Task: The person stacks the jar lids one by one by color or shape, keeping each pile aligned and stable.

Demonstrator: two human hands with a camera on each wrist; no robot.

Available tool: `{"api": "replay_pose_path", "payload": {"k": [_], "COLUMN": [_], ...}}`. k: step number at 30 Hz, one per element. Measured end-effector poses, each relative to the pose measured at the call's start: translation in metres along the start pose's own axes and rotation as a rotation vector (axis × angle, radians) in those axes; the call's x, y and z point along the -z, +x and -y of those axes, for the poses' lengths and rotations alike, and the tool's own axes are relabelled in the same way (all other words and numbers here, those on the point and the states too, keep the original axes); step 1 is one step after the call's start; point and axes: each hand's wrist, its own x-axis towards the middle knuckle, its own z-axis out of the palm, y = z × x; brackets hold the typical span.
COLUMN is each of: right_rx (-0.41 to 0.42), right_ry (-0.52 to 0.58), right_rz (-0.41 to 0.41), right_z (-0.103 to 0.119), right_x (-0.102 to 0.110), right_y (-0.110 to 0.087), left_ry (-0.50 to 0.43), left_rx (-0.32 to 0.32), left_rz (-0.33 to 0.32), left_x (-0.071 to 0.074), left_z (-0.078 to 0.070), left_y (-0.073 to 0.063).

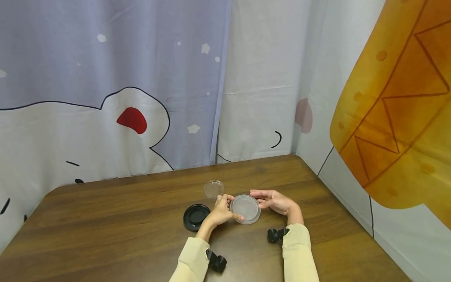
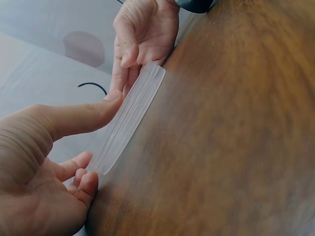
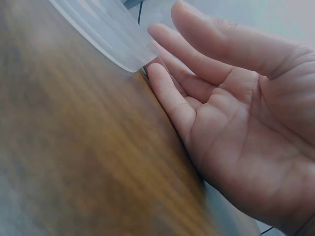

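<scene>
A shallow round clear plastic dish (image 1: 245,209) lies low over the table in front of me, seen nearly edge-on in the left wrist view with ridges along its side. My left hand (image 1: 221,212) holds it by its left side, the thumb at the near rim and the other fingers farther round. On the opposite side my right hand (image 1: 277,202) has its palm turned inward and its fingers loosely extended. Its fingertips are right at the dish's rim (image 3: 110,37) in the right wrist view.
Left of the left hand sits a black round dish (image 1: 192,225) with a raised ring inside. Behind them lies a smaller clear round lid (image 1: 213,189). The wooden table (image 1: 123,227) ends at printed curtains (image 1: 260,98) at the back and right.
</scene>
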Motion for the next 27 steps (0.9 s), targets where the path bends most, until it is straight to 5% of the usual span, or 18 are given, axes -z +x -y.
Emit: {"api": "replay_pose_path", "payload": {"k": [15,23,27], "right_rx": [-0.016,0.153,0.22], "right_ry": [-0.005,0.073,0.087], "right_rz": [-0.039,-0.024,-0.089], "right_z": [-0.001,0.007,0.021], "right_x": [0.0,-0.002,-0.014], "right_y": [0.002,0.004,0.014], "left_ry": [-0.112,-0.114,-0.128], "left_rx": [0.023,0.019,0.002], "left_rz": [0.009,0.0,-0.052], "left_x": [0.003,0.018,0.034], "left_z": [-0.001,-0.008,-0.01], "left_y": [0.0,0.001,0.0]}}
